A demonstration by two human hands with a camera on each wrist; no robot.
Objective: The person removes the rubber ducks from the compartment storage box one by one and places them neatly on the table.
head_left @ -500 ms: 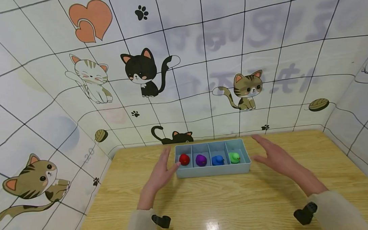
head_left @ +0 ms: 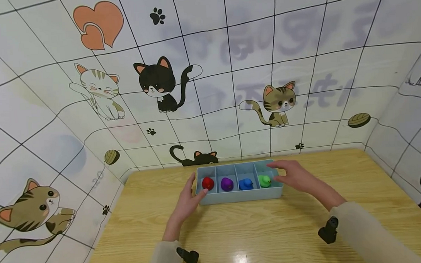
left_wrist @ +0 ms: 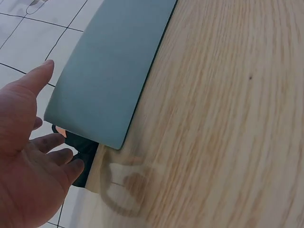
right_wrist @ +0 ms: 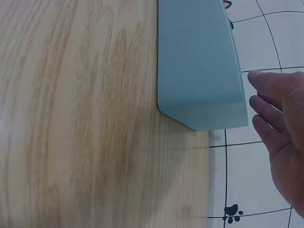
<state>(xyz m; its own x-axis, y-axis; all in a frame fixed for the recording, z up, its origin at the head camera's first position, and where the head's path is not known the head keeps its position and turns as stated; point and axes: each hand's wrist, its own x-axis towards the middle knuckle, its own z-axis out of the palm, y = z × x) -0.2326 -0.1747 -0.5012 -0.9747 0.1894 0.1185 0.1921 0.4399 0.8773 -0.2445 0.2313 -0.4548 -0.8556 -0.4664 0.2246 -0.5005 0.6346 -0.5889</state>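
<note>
A pale blue tray (head_left: 240,196) with a row of compartments stands on the table near its back edge. From left to right it holds a red toy (head_left: 207,183), a purple toy duck (head_left: 227,184), a blue toy duck (head_left: 246,184) and a green toy duck (head_left: 265,180), one per compartment. My left hand (head_left: 186,204) is beside the tray's left end, thumb near the front corner; the left wrist view shows a gap around its loose fingers. At the right end, my right hand (head_left: 297,177) reaches to the rim with parted, slightly bent fingers, gripping nothing.
The wooden table (head_left: 227,227) stretches toward me in front of the tray. Close behind it rises a white wall covering (head_left: 224,123) printed with cats and grid lines. Each wrist carries a small black camera, the left camera (head_left: 188,256) and the right camera (head_left: 329,230).
My right hand has moved left, from beside the tray to its right rim. The left hand has come slightly closer to the left end. The toys have stayed in their compartments.
</note>
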